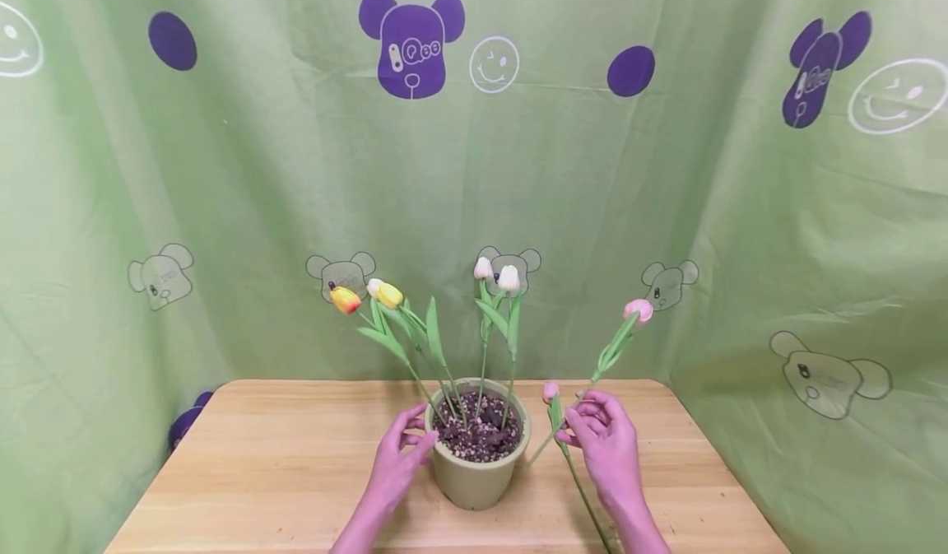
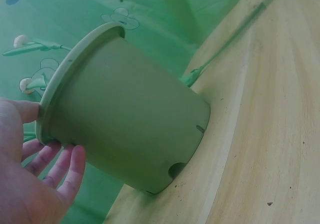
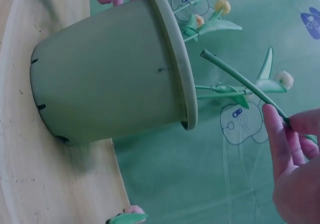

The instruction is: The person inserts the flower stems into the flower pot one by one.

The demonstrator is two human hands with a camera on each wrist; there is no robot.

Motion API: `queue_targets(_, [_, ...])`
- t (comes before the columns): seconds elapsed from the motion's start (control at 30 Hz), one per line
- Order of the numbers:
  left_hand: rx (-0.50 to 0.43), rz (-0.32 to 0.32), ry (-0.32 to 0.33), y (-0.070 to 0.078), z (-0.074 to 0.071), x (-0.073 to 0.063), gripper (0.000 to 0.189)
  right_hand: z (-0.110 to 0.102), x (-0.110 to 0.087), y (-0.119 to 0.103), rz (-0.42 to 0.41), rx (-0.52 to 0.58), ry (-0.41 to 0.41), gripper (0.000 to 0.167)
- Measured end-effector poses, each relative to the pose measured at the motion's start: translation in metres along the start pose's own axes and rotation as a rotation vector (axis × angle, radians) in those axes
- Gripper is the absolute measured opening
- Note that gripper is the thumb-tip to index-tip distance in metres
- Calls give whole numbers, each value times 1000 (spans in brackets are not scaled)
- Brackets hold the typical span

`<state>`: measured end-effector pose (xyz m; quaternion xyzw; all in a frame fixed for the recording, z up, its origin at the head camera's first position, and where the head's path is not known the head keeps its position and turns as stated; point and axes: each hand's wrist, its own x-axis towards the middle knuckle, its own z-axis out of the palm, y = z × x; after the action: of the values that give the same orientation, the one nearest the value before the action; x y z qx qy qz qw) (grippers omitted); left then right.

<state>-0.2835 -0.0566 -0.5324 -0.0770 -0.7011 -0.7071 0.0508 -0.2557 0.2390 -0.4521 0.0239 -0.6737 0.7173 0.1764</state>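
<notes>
A light green flowerpot [image 1: 474,481] filled with dark, speckled soil [image 1: 485,443] stands near the table's middle. My left hand [image 1: 396,465] holds its left rim, the thumb at the rim and the other fingers bent against the side below, as the left wrist view shows. To the right of the pot, my right hand [image 1: 609,447] pinches the stem of an artificial pink tulip [image 1: 638,311]. This flower leans up to the right; its bare lower stem end [image 3: 212,57] points toward the pot and hangs apart from it. Yellow-orange tulips [image 1: 388,295] and white ones [image 1: 508,279] stand in the soil.
Another pink tulip [image 1: 550,392] lies on the wooden table [image 1: 296,472] right of the pot, its stem running toward the front edge under the right hand. A green patterned curtain [image 1: 474,167] hangs behind and at both sides.
</notes>
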Motion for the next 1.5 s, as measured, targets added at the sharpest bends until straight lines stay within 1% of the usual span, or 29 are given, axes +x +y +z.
queue_targets(0.17, [2, 4, -3, 0, 0, 1, 60, 12, 3, 1, -52, 9, 31, 31])
queue_targets(0.33, [4, 8, 4, 0, -1, 2, 59, 22, 9, 8, -110, -1, 58, 33])
queue_targets(0.77, [-4, 12, -6, 0, 1, 3, 60, 38, 10, 23, -232, -61, 79, 31])
queue_targets(0.93, [-8, 13, -7, -1, 2, 4, 59, 40, 10, 30, -254, -106, 74, 31])
queue_targets(1.1, [-3, 11, -11, -3, 3, 2, 60, 40, 6, 39, -255, -172, 82, 30])
queue_targets(1.2, [0, 12, -9, -5, 3, 1, 59, 40, 4, 43, -268, -187, 86, 30])
queue_targets(1.33, [-1, 17, -3, -4, 3, 1, 59, 43, 3, 43, -286, -169, 55, 31])
queue_targets(1.5, [-10, 16, 6, -1, 1, 0, 59, 46, 2, 43, -280, -179, 6, 31])
